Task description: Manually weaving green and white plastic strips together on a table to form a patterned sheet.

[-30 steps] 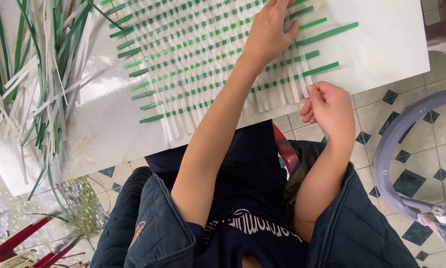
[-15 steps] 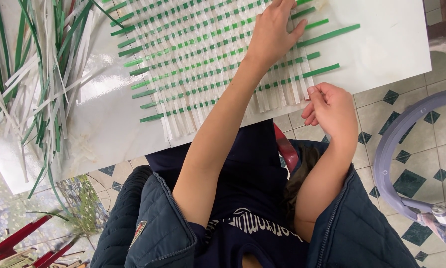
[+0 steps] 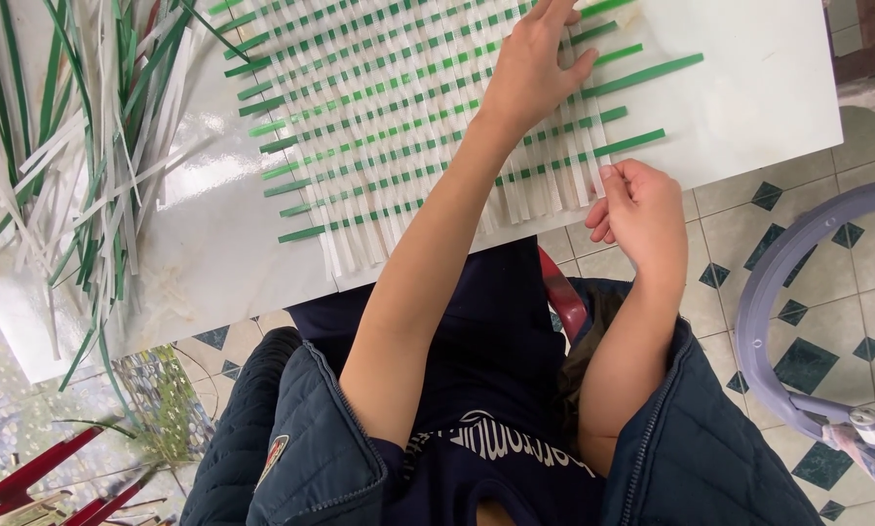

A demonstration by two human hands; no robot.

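Woven mat [image 3: 408,127] of green and white strips sits flat on the white counter [image 3: 759,88], spread over its middle, with the loose white strip ends hanging just past the near edge. Left hand [image 3: 535,68] is pressed palm-down right on the weave near its right side, fingers spread out flat, so that grip is wide and not pinching anything, just lying on the strips. Right hand [image 3: 637,205] is at the near edge of the counter by the lower right corner of the mat, fingers curled in loosely toward the palm, fingertips right at the ends of the white strips [image 3: 579,170]. Can't tell if it actually has one pinched or is only touching them.

Going outward: the green strips [image 3: 652,73] stick out sideways past the weave on the right, a few longer than the rest. Over on the left of the counter there's a messy pile of loose strips [image 3: 77,146], green and white all mixed up, some drooping off the edge. Below the counter is a tiled floor [image 3: 808,253] with dark diamond insets, and a pale purple curved frame [image 3: 764,302] off to the right. The person wears a dark quilted jacket [image 3: 311,458], open at the front.
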